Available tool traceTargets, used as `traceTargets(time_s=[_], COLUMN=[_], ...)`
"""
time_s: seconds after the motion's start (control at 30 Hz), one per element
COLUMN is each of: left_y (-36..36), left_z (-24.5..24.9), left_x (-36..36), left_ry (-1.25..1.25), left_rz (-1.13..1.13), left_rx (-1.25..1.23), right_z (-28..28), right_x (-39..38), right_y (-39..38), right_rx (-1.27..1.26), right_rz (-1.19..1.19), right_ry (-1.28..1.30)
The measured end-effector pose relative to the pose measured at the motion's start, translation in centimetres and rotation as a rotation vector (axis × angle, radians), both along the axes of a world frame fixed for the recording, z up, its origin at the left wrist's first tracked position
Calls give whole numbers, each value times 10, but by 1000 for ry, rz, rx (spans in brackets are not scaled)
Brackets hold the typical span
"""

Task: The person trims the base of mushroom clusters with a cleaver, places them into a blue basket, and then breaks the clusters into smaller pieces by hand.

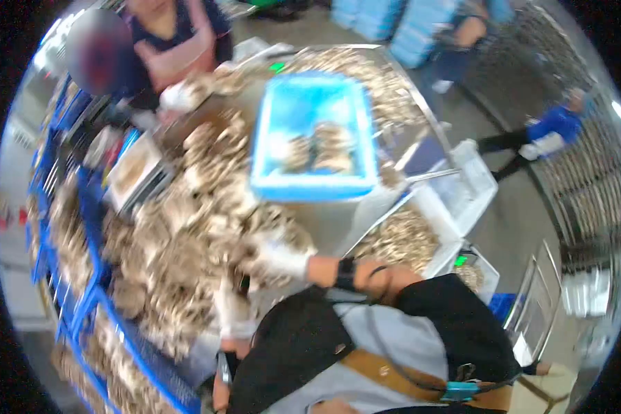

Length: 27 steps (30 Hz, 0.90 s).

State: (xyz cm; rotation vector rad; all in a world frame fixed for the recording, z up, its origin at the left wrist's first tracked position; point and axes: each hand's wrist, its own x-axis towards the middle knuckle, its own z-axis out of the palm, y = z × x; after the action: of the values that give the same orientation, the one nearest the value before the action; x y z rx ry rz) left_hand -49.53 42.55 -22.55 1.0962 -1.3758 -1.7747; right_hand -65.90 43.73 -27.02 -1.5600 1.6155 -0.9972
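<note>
So, one big mushroom heap [179,255], left of and on the near side of the blue tub [314,192]; too many clusters to count. Two gloved hands are in it: the right hand [279,259] nearer the tub, the left hand [229,309] farther off, both at the mushrooms (too blurry to tell if either is gripping or open). Two bunches [315,148] sit inside the tub. One scale [139,172] is left of the tub, and one worker in a pink apron [179,58] is beyond its upper left.
</note>
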Motion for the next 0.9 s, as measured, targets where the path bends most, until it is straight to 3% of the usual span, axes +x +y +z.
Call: traceTargets(time_s=[0.03, 0.07, 0.1, 0.17, 0.2, 0.27, 0.33, 0.37, 0.4, 0.43, 0.47, 0.5, 0.53, 0.6, 0.67, 0.7, 0.8, 0.83, 0.9], left_y=[-3, -9, -15, -22, -12, -14, -14, -22, -24, -26, -19, -34, -33, -45, -18, -12, -47, -46, -31], left_z=[-15, -41, -67, -98, -72, -68, -47, -60, -68, -77, -53, -89, -77, -102, -67, -45, -90, -87, -91], left_x=[8, 13, 18, 27, 17, 14, 8, 13, 18, 23, 15, 31, 21, 27, 5, -7, 19, 21, 13], left_ry=[-50, 75, 213, 270, 283, 301, 303, 251, 242, 234, 257, 177, 250, 225, 256, 299, 522, 441, 317], left_rz=[-50, -27, 20, 39, 43, 46, 75, 163, 104, 50, 91, 58, 36, 64, -37, -2, 236, 9, 77], left_rx=[-114, 44, 235, 355, 265, 320, 344, 430, 346, 260, 372, 446, 343, 397, 209, 189, 554, 423, 371], right_z=[6, 13, 44, 27, 10, -25, 48, 12, 6, -18, -29, -40, -21, 6, 9, 45, 64, 43, 17], right_x=[4, 5, -4, -12, -11, -7, -18, -16, -15, -10, -7, -4, -4, -4, 0, -9, -15, -8, -5], right_y=[1, 1, 2, -4, -4, -3, 10, -3, -4, -10, -12, -15, -11, -8, -12, -2, -3, -9, -10], right_rx=[-10, -8, 312, 381, 313, 177, 352, 316, 387, 253, 194, 132, 118, 169, 323, 175, 394, 103, 148], right_rz=[24, 44, 75, 150, 149, 148, 119, 173, 263, 352, 397, 438, 341, 187, 70, 76, -80, 19, 48], right_ry=[7, -26, -174, -148, -146, -135, -438, -295, -300, -174, -112, -52, -158, -297, -363, -182, -682, -507, -367])
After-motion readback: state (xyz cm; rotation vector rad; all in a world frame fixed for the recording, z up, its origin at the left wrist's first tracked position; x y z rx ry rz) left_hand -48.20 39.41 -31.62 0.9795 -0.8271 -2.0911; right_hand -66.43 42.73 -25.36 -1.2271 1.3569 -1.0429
